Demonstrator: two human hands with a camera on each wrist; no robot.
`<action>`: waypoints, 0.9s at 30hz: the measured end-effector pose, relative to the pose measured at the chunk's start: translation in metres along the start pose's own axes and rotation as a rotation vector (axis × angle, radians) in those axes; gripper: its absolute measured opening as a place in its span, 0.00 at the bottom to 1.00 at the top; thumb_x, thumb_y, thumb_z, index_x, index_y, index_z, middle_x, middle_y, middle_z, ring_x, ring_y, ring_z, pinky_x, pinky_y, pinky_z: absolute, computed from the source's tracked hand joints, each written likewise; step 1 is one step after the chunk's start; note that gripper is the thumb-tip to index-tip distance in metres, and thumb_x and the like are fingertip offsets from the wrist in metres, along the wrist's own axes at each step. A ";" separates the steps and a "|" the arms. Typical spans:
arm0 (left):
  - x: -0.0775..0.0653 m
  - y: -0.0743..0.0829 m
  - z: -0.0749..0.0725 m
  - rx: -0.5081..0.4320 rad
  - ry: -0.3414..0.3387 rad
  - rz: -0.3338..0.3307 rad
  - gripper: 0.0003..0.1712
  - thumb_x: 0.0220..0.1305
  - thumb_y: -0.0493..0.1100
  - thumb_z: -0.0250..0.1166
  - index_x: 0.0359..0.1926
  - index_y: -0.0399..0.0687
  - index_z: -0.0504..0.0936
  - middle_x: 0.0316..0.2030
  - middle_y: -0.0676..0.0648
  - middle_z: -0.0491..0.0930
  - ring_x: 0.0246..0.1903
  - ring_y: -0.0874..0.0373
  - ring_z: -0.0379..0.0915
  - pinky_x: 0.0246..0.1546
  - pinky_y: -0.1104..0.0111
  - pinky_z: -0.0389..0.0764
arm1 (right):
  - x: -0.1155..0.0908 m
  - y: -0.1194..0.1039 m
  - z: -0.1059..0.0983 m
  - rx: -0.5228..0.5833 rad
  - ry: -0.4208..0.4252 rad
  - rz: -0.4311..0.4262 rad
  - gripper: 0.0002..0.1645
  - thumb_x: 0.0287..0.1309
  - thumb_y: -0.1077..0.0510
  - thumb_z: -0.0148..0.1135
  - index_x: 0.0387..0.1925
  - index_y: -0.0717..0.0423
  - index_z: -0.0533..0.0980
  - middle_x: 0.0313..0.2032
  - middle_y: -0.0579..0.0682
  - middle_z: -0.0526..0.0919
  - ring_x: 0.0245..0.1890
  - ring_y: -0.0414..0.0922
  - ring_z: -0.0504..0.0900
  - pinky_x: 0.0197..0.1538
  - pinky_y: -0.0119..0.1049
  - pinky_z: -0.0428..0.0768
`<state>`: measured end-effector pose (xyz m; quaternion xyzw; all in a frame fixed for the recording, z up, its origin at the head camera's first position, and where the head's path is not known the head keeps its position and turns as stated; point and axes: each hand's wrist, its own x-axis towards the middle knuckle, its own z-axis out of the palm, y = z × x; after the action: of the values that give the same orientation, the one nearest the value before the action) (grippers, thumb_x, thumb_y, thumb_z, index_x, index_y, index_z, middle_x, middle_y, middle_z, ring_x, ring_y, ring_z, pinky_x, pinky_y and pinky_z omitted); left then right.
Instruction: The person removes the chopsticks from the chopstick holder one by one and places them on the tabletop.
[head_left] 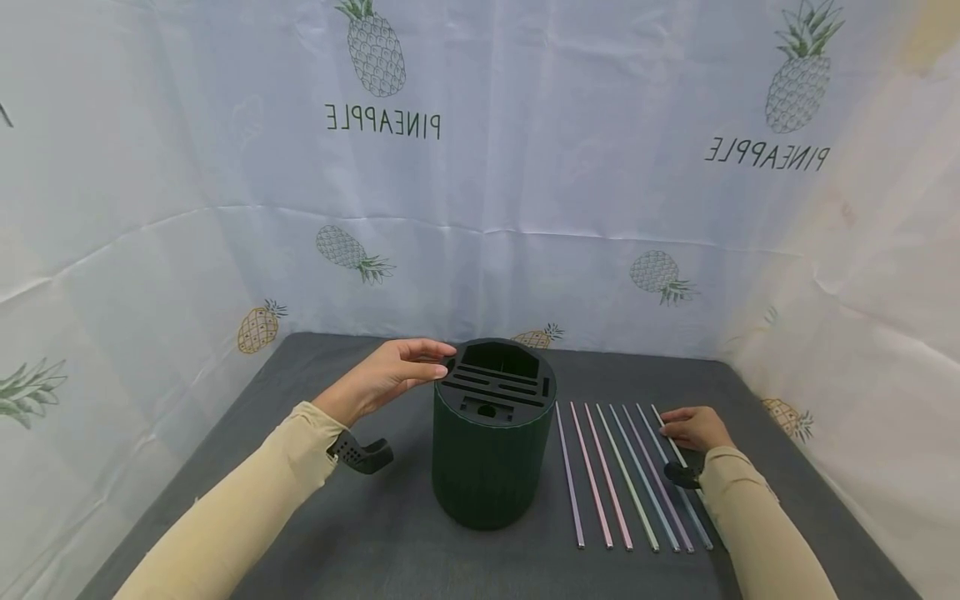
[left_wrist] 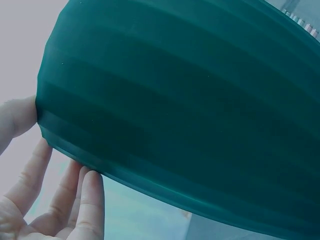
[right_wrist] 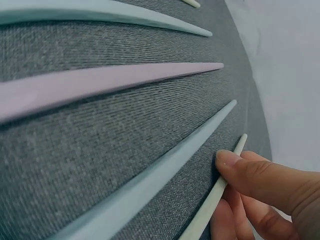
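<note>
A dark green, ribbed cylindrical utensil holder (head_left: 487,467) stands upright on the table, its black slotted top (head_left: 495,387) facing up. My left hand (head_left: 408,367) is at the holder's left upper edge with fingers extended. In the left wrist view, the thumb and fingertips meet the edge of the green wall. To the right, my right hand (head_left: 696,429) pinches the rightmost chopstick (right_wrist: 202,212), pale green, near its thin end between thumb and fingers. Beside it lie a blue chopstick (right_wrist: 165,165) and a purple chopstick (right_wrist: 115,82).
Several more pastel chopsticks lie side by side on the dark grey table (head_left: 360,533), among them a pink chopstick (head_left: 592,479) and a purple chopstick (head_left: 570,483) nearest the holder. A white pineapple-print cloth (head_left: 480,183) hangs behind and on both sides.
</note>
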<state>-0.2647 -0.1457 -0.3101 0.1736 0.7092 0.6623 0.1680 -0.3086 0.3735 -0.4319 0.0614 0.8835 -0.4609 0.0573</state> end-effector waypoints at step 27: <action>-0.003 0.004 -0.012 0.027 -0.026 0.021 0.30 0.66 0.41 0.63 0.66 0.37 0.68 0.68 0.38 0.63 0.68 0.46 0.60 0.69 0.53 0.63 | 0.001 -0.017 -0.008 0.072 -0.026 -0.026 0.35 0.61 0.61 0.64 0.62 0.79 0.64 0.49 0.65 0.82 0.40 0.40 0.84 0.46 0.41 0.85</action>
<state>-0.2669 -0.1573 -0.3058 0.1921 0.7138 0.6522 0.1679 -0.3123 0.3701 -0.4140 0.0459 0.8663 -0.4938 0.0604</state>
